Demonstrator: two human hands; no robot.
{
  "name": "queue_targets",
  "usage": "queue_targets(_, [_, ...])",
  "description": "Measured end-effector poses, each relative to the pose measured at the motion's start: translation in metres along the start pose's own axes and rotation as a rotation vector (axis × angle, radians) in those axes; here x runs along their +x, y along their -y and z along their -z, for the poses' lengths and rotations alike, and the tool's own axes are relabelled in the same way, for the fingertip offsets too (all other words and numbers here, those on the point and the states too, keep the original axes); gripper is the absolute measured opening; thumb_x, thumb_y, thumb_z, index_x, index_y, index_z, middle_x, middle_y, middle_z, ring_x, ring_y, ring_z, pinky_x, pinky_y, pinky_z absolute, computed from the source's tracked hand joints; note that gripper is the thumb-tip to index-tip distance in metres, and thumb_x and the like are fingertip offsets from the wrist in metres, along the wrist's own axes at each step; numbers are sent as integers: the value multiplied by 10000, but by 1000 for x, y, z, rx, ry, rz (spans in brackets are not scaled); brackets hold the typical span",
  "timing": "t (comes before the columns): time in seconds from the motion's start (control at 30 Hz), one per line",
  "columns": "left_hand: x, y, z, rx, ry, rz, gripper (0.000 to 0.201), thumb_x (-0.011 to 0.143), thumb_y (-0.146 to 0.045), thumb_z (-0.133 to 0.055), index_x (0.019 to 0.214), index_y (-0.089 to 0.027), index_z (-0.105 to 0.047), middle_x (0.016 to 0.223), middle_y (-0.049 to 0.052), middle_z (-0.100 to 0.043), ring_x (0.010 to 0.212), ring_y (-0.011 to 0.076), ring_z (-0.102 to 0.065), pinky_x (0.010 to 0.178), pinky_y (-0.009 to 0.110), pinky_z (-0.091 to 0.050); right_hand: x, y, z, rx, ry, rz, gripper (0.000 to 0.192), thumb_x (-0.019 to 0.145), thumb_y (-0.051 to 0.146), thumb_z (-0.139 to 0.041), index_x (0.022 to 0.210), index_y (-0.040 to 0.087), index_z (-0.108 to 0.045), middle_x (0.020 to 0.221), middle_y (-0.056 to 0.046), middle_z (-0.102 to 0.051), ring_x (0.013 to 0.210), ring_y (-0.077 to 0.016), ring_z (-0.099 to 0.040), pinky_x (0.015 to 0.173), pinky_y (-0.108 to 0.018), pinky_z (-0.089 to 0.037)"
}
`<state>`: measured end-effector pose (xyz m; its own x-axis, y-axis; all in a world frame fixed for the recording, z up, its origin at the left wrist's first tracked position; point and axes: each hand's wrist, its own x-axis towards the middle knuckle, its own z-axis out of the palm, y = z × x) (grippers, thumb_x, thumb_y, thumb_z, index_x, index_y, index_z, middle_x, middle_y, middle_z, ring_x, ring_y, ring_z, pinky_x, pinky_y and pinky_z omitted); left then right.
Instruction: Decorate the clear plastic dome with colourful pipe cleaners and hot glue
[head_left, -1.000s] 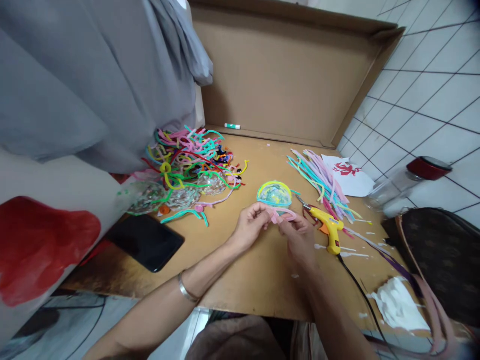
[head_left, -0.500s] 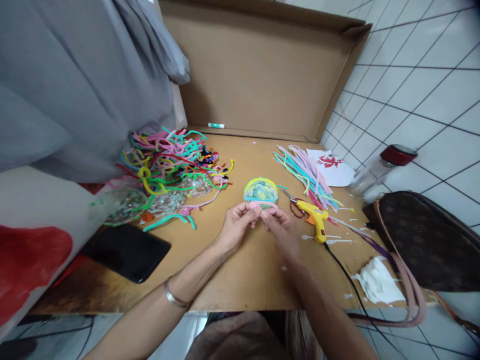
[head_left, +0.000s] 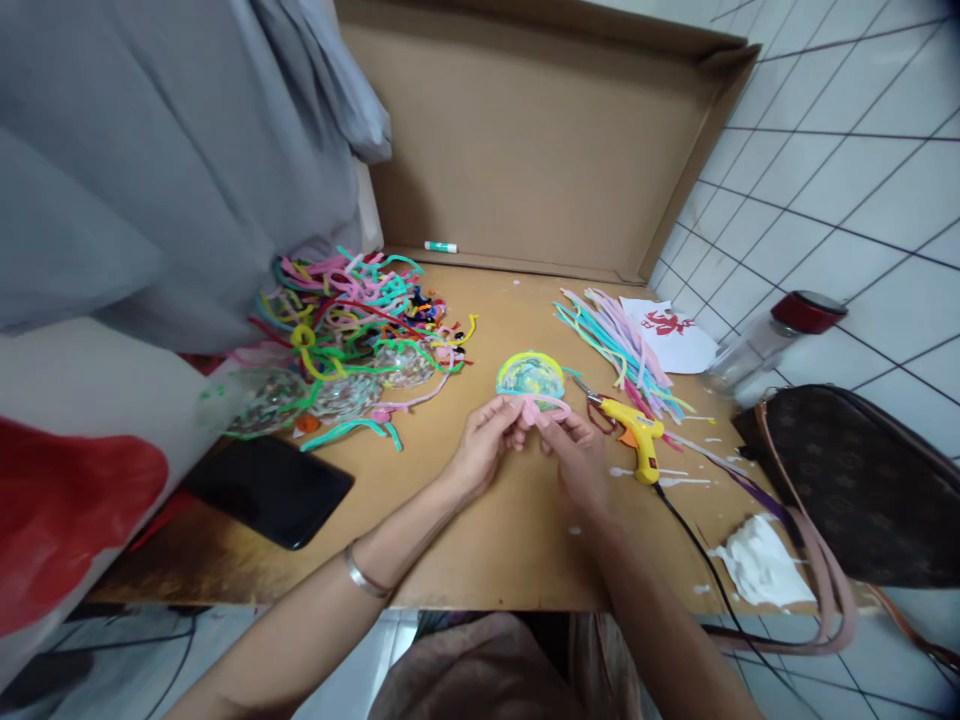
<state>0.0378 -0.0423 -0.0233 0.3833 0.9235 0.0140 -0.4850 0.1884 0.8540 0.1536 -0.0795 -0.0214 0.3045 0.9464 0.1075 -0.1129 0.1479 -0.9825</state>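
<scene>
A pink pipe cleaner (head_left: 553, 402) is bent between my two hands at the middle of the table. My left hand (head_left: 489, 440) pinches its left part, and my right hand (head_left: 576, 450) pinches it on the right, fingertips close together. Just beyond the hands lies a clear dome-shaped piece (head_left: 529, 374) with a yellow fuzzy edge along its top and a light blue one along its lower side. To the right of my right hand, a yellow glue gun (head_left: 636, 432) rests on its side, nozzle pointing toward the dome piece.
Left lies a tangled pile of coloured pipe cleaners (head_left: 352, 310) beside a black phone (head_left: 274, 490). Straight pipe cleaners (head_left: 619, 345), a clear bottle (head_left: 757, 350), a brown bag (head_left: 862, 480) and crumpled tissue (head_left: 763, 562) are at right. A cardboard panel (head_left: 540, 140) stands behind.
The pink pipe cleaner sticks out more toward the right between my fingers, and my hands have shifted slightly. The whole view has moved a little; the other things lie as before.
</scene>
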Motion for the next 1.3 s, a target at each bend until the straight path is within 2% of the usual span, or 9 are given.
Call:
queue_targets(0.2, [3,0,4,106,-78,-119,357,709,-477,-731,670,-145,-606,625,-12,-582,530,66,-445,512,205,-344,0,-5,1,-9,25,-34,313,676,469,-741,628,196,-596,512,66,-419,509,-88,-334,511,-248,-259])
queue_targets(0.33, [4,0,4,152,-112,-156,318,730,-442,-711,673,-144,-612,611,-14,-585,517,63,-431,522,206,-349,-1,-7,1,65,18,-63,311,696,487,-725,664,194,-626,557,44,-497,530,-96,-386,527,-250,-291])
queue_targets(0.47, [3,1,4,150,-102,-142,327,729,-450,-715,673,-147,-605,598,-22,-563,510,61,-427,515,203,-346,0,-9,1,80,5,-89,299,684,481,-722,686,192,-648,597,29,-549,540,-101,-419,524,-248,-313])
queue_targets(0.63, [2,4,4,154,-53,-108,421,745,-548,-674,647,-145,-597,600,-15,-546,524,70,-443,500,204,-347,0,-5,-2,-6,-39,-17,207,641,384,-729,653,195,-645,511,61,-481,508,-95,-390,526,-250,-326])
queue_targets(0.73, [3,8,5,193,-45,-99,455,729,-590,-678,651,-148,-601,610,-10,-559,531,76,-449,498,209,-348,-1,0,-4,-39,-52,19,181,637,356,-718,615,200,-628,514,56,-496,510,-100,-411,543,-258,-352])
queue_targets(0.9, [3,10,6,298,-47,-170,511,738,-633,-651,587,-151,-574,530,-28,-512,495,68,-388,503,217,-312,-4,2,-5,-69,-26,33,198,654,351,-716,589,199,-607,603,19,-594,581,-124,-495,601,-273,-400])
queue_targets(1.03, [1,6,3,292,-69,-182,556,709,-677,-650,553,-160,-520,483,-55,-420,465,60,-326,476,220,-250,-3,-1,-4,-64,23,13,265,695,405,-707,580,196,-590,574,26,-544,579,-116,-462,589,-263,-374])
queue_targets(1.17, [2,4,4,274,-141,-189,548,700,-673,-662,572,-159,-521,486,-62,-413,463,56,-321,480,220,-253,-4,4,-6,-111,41,-9,306,681,445,-725,573,191,-592,543,35,-495,565,-110,-416,572,-260,-355])
queue_targets(1.3, [5,9,6,226,-79,-132,509,699,-646,-681,633,-154,-567,534,-48,-467,496,67,-376,497,218,-296,-5,10,-7,-109,43,45,267,689,428,-720,589,201,-623,541,30,-503,590,-131,-461,608,-277,-396])
